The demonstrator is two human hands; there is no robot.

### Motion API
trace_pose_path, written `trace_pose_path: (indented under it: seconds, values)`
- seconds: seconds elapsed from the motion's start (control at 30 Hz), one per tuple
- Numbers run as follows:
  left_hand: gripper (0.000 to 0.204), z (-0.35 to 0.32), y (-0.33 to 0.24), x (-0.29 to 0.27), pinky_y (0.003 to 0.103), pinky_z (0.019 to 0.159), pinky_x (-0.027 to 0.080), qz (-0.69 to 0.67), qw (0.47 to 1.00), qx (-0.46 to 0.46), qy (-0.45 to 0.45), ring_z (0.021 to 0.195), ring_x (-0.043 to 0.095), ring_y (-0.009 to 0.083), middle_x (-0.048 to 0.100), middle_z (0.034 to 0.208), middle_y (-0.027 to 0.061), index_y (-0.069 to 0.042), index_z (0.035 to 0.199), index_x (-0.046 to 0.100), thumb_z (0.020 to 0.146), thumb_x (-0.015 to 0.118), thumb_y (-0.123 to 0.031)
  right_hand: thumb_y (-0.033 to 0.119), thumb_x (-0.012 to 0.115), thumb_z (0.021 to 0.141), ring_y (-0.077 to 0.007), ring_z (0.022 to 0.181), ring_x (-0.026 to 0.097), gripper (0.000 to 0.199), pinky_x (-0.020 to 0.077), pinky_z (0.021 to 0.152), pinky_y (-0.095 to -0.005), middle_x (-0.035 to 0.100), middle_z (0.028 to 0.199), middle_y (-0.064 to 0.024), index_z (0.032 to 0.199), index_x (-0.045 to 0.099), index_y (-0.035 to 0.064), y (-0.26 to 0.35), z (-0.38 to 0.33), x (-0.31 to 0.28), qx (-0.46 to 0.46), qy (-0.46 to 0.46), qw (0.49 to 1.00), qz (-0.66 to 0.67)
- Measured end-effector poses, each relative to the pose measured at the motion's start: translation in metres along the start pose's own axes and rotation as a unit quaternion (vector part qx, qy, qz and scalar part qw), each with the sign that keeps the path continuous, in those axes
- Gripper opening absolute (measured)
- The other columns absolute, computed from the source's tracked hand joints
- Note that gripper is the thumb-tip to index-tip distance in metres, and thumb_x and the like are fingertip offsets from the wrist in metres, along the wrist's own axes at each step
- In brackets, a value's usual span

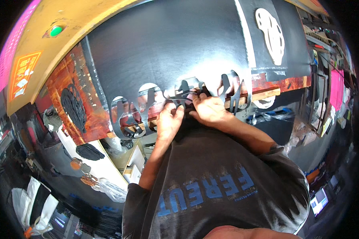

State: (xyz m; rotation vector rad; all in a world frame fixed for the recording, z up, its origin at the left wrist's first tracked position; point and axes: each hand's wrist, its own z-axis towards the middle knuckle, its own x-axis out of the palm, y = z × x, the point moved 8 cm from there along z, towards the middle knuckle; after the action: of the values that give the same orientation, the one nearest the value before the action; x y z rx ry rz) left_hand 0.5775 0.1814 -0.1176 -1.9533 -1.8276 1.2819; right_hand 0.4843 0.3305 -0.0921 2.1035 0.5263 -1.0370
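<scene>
A large glossy black sheet (159, 44), perhaps leather or a synthetic, covers the workbench. Its near edge has several looped cut-outs, leaving narrow black strips (143, 113) that hang over the bench edge. My left hand (170, 119) is closed at this edge, thumb and fingers pinching a thin black strip (179, 97). Just to its right, my right hand (211, 110) is closed too, its bent fingers gripping the same cut edge. Exactly where the fingertips press is partly hidden. A white openwork shape with a rounded outline (270, 36) lies on the black surface at the far right.
A stack of black cut pieces (73, 105) lies on the worn reddish bench top (93, 119) at left. Farther left and nearer is a white board (103, 159) with a dark bundle (89, 151). A yellow machine panel (68, 16) with a green button (56, 30) rises beyond.
</scene>
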Motion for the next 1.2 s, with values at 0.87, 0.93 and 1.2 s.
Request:
trace_pose_path:
  seconds: [0.87,0.93,1.2]
  values:
    - [0.088,0.069,-0.113,-0.09,0.067,0.13,0.013,0.38,0.852,0.348,-0.091,0.163,0.02,0.0435,0.031,0.174,0.02,-0.018,0.162,0.048,0.09,0.076,-0.061,0.059,0.087,0.077,-0.0487,0.15,0.043,0.103,0.0398,0.123,-0.0486,0.043,0.161,-0.0336,0.16,0.05,0.01,-0.358,-0.025,-0.201,0.387,-0.217,0.895,-0.043]
    - [0.1,0.093,-0.092,-0.07,0.068,0.13,0.005,0.448,0.831,0.329,-0.014,0.166,0.008,0.0414,0.021,0.178,0.0171,-0.021,0.166,0.042,0.085,0.074,-0.07,0.055,0.088,0.076,-0.0517,0.151,0.04,0.105,0.0384,0.124,-0.0497,0.033,0.166,-0.0369,0.163,0.045,0.0126,-0.387,-0.012,-0.181,0.367,-0.166,0.913,-0.056]
    - [0.104,0.104,-0.082,-0.06,0.074,0.127,0.001,0.414,0.827,0.368,-0.091,0.166,0.011,0.0429,0.025,0.177,0.0143,-0.022,0.166,0.043,0.082,0.072,-0.077,0.049,0.085,0.074,-0.0421,0.14,0.057,0.09,0.0453,0.119,-0.0471,0.039,0.165,-0.0258,0.155,0.06,0.0196,-0.408,-0.008,-0.18,0.331,-0.326,0.885,-0.015]
